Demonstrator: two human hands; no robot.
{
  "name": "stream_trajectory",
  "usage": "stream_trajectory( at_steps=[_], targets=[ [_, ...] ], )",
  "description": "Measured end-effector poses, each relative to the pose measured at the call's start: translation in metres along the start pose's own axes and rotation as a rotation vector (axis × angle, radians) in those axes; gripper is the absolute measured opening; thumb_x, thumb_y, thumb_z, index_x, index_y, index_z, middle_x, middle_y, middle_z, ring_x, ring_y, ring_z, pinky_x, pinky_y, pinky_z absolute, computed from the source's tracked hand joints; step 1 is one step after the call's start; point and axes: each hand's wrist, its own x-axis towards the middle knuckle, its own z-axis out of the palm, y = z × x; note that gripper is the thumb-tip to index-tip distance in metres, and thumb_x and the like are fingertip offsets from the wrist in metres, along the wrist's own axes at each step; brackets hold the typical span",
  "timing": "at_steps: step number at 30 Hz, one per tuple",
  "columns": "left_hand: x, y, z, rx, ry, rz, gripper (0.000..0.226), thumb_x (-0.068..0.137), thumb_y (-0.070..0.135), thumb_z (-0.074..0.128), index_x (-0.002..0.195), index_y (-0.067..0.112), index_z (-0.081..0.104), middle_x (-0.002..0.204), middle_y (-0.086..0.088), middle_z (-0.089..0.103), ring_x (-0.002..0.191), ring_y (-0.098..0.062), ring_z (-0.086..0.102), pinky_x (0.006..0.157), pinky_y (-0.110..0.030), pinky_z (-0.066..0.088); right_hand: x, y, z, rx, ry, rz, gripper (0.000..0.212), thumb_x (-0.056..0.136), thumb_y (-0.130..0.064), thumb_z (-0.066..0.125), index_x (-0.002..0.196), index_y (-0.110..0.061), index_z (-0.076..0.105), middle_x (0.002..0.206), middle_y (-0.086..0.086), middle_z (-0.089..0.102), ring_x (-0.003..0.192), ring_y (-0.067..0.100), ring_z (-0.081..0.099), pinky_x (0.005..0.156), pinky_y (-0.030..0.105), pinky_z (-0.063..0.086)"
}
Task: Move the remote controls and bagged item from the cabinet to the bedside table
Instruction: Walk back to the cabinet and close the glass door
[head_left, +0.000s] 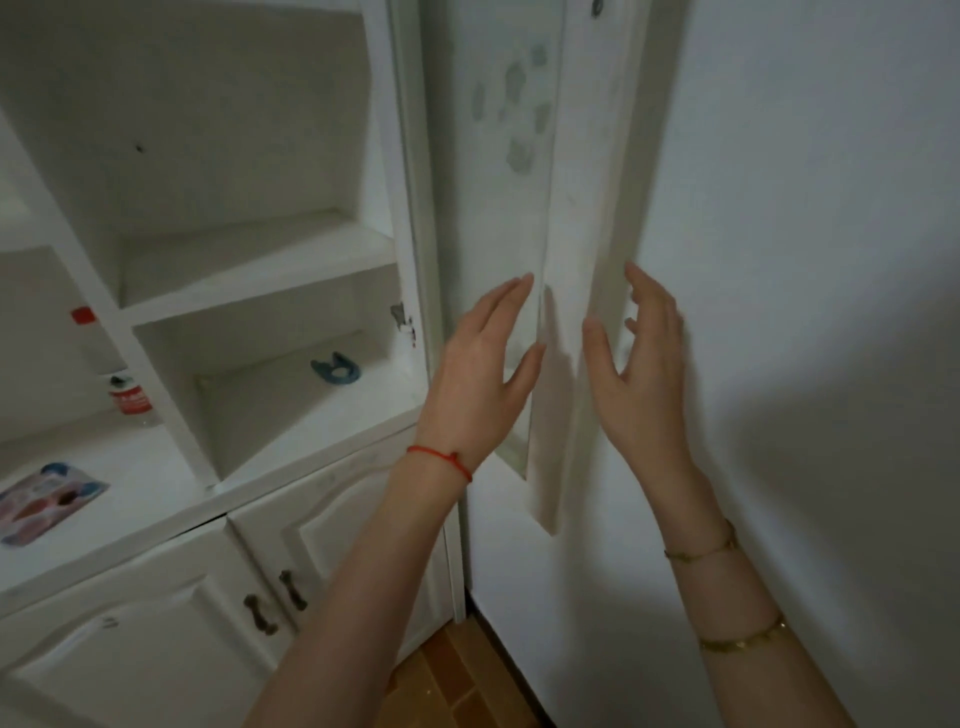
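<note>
Dim, cool, even light is washing the whole frame grey, the two raised hands are casting broad soft shadows over the plain white wall (831, 312) at right, wide-angle bending is curving the white wooden shelving cabinet (249, 291) toward the left edge, and soft blur is smearing fine detail throughout.

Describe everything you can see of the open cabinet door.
The cabinet door is a tall white painted frame around a glazed panel bearing faint grey-green leaf shapes. It stands swung wide open, edge-on to the camera, near the white wall. The left hand and right hand flank its edge, fingers spread; contact is unclear.
</note>
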Motion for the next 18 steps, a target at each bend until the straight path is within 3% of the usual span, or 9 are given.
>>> stream_trajectory(
  at_steps=[8, 10, 14, 16, 18],
  targets=[
    [0.008, 0.009, 0.028, -0.055, -0.044, 0.007, 0.063, 0.095, 0.023, 0.057, 0.152, 0.023, 0.029, 0.16, 0.003, 0.02, 0.142, -0.01, 0.033, 0.116, -0.033, 0.034, 0.007, 0.005, 0.01, 0.079, -0.033, 0.042, 0.041, 0.1, -0.029, 0.045, 0.138, -0.014, 0.05, 0.132, 0.002, 0.058, 0.119, 0.02, 0.056, 0.099, 0.043, 0.048],
    [0.008, 0.009, 0.029, -0.058, -0.03, 0.013, 0.062, 0.096, 0.025, 0.056, 0.151, 0.023, 0.029, 0.16, 0.004, 0.02, 0.14, -0.007, 0.034, 0.116, -0.037, 0.035, 0.007, 0.006, 0.01, 0.113, -0.032, 0.044, 0.04, 0.101, -0.029, 0.042, 0.137, -0.014, 0.051, 0.131, 0.001, 0.059, 0.118, 0.017, 0.057, 0.098, 0.042, 0.049],
    [0.006, 0.007, 0.028, -0.103, -0.025, 0.01, 0.069, 0.091, 0.022, 0.064, 0.151, 0.021, 0.031, 0.156, 0.006, 0.028, 0.139, -0.01, 0.038, 0.115, -0.033, 0.036, 0.003, 0.003, 0.011, 0.172, -0.037, 0.06, 0.038, 0.102, -0.026, 0.042, 0.137, -0.015, 0.052, 0.131, -0.002, 0.058, 0.118, 0.012, 0.056, 0.099, 0.039, 0.049],
    [0.002, 0.007, 0.025, -0.131, -0.009, 0.003, 0.074, 0.086, 0.018, 0.07, 0.15, 0.018, 0.033, 0.155, 0.005, 0.032, 0.136, -0.012, 0.043, 0.112, -0.033, 0.038, -0.002, -0.003, 0.012, 0.197, -0.057, 0.047, 0.037, 0.101, -0.029, 0.041, 0.135, -0.021, 0.052, 0.129, -0.011, 0.057, 0.118, 0.01, 0.055, 0.1, 0.032, 0.048],
    [-0.004, 0.006, 0.019, -0.135, 0.024, 0.0, 0.076, 0.084, 0.018, 0.073, 0.149, 0.016, 0.035, 0.153, 0.004, 0.036, 0.131, -0.009, 0.047, 0.11, -0.031, 0.04, -0.008, -0.01, 0.013, 0.199, -0.075, 0.025, 0.034, 0.1, -0.029, 0.041, 0.134, -0.03, 0.049, 0.124, -0.026, 0.052, 0.118, 0.001, 0.051, 0.099, 0.016, 0.042]
  ],
)
